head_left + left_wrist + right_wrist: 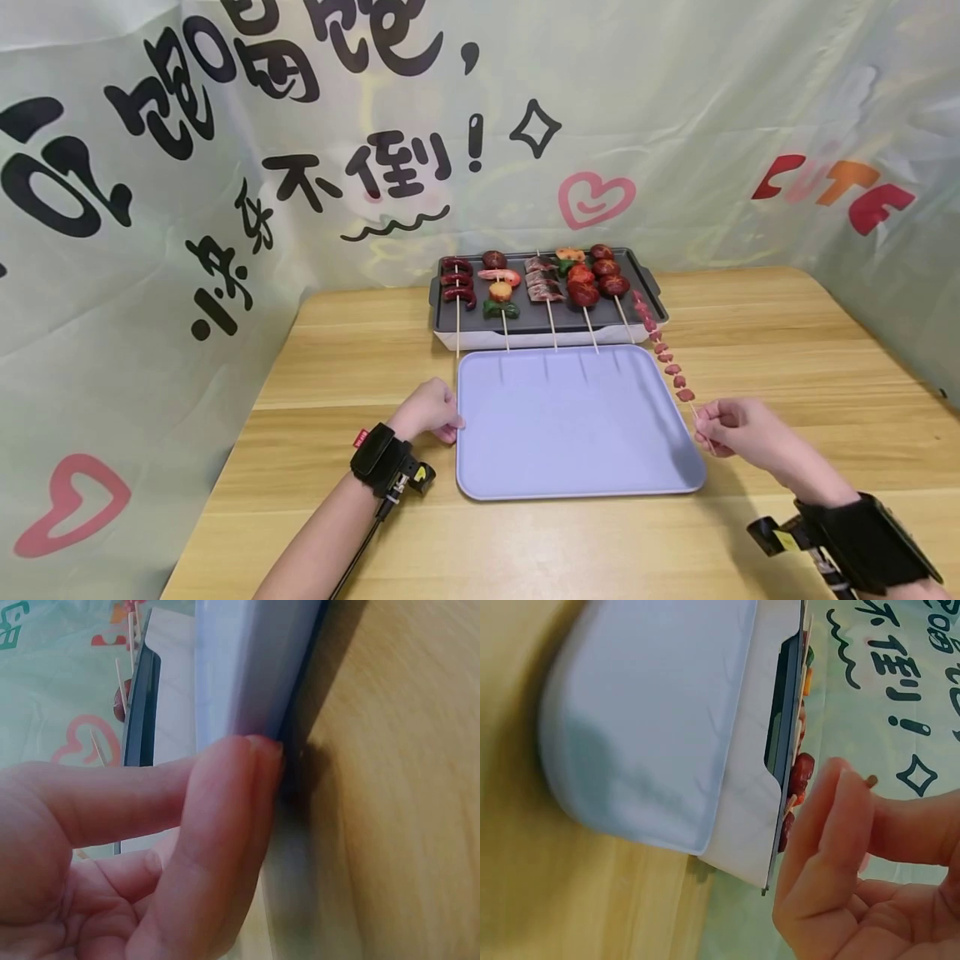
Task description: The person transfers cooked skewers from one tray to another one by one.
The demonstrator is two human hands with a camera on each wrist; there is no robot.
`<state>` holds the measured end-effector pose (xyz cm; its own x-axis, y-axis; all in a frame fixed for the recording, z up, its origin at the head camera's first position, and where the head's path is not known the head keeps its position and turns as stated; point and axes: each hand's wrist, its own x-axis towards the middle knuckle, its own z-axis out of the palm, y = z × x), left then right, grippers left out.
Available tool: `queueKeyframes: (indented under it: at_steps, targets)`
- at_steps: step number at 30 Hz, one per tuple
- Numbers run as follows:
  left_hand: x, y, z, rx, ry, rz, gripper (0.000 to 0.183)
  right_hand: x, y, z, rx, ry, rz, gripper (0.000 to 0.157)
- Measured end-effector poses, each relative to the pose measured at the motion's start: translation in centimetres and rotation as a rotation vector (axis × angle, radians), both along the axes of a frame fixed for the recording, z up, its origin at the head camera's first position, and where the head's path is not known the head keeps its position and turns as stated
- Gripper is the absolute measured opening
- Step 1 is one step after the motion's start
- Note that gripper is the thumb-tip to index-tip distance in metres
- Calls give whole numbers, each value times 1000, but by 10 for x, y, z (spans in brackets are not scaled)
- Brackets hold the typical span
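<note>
Between thumb and fingers my right hand [738,429] pinches the lower end of a thin wooden skewer [664,358] threaded with several small reddish meat pieces. The skewer slants up and away, its far tip overlapping the right end of the grill in the head view. In the right wrist view the stick's end [871,781] pokes out past the fingertips. My left hand [433,410] grips the left edge of a pale lilac tray [577,425]; the left wrist view has the fingertips [259,750] right on its rim. Only faint shadow lines mark the tray's surface.
Behind the tray stands a dark grill pan [525,321] on a white base. Across it lie skewers of sausages [457,282], shrimp and vegetables, fish pieces [543,283] and mushrooms [606,267], sticks pointing toward me. Printed cloth [465,83] hangs around the wooden table [352,333].
</note>
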<state>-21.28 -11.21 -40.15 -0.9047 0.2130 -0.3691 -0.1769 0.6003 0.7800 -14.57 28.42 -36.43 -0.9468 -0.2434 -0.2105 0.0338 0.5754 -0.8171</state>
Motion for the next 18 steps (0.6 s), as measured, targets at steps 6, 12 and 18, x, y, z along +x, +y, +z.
queueKeyframes:
  at_steps: [6, 12, 18]
  targets:
    - [0, 0, 2, -1, -3, -3, 34, 18, 2, -12, -37, -3, 20, 16]
    - [0, 0, 1, 1, -6, -12, 34, 34, 2, -26, -47, 42, 30, 14]
    - [-1, 0, -1, 1, -7, -7, 35, 45, 1, -35, -50, 15, 48, 15]
